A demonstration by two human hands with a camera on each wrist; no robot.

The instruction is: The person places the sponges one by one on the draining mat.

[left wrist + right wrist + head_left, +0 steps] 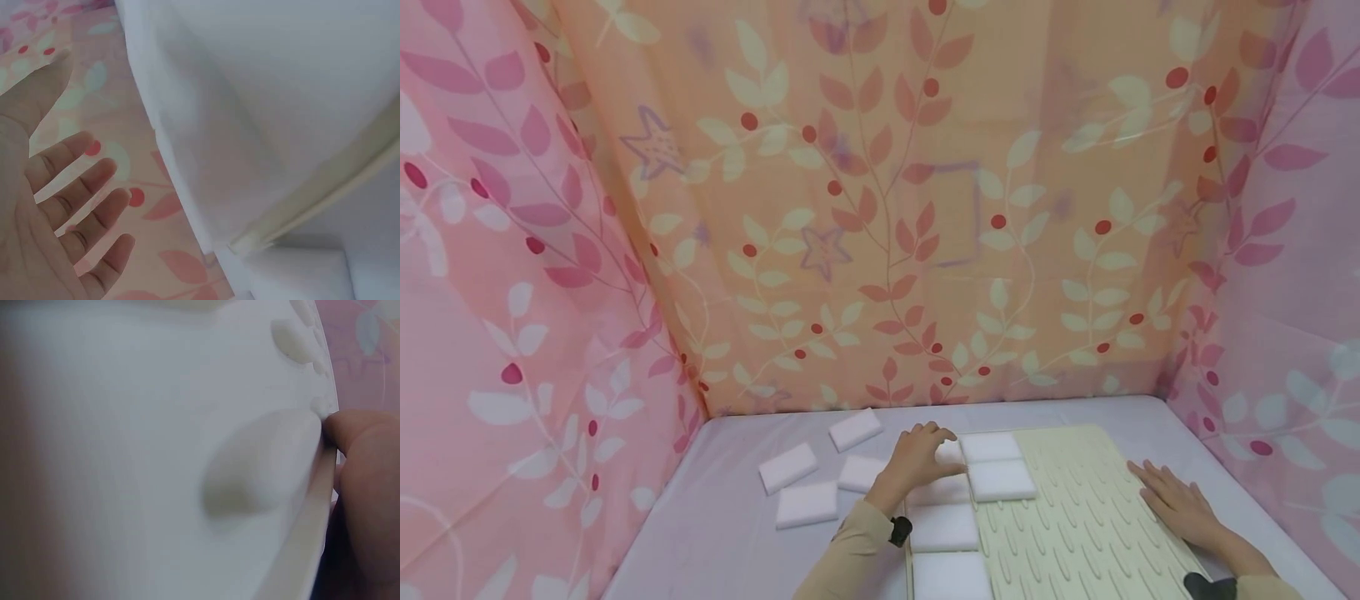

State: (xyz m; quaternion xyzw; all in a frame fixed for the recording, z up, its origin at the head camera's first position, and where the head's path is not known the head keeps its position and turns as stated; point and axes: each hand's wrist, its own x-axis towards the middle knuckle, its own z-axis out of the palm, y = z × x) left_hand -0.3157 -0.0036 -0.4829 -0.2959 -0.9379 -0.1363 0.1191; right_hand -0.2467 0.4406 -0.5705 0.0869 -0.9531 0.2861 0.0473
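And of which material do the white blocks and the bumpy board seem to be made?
Blocks: probably foam or sponge, matte white; they look soft-edged, without shine. Board: likely moulded plastic or rubber, cream, smooth; its raised bumps flow into the surface without visible seams.

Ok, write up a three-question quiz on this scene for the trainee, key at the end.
1. How many loose white blocks are visible on the table left of the cream board?
a) two
b) four
c) seven

2. True or false: white blocks cover the whole board.

3. Fill in: the ____ hand is at the board's right edge.

Key:
1: b, one partly hidden behind the left hand.
2: False; its raised pattern shows on the right.
3: Right.
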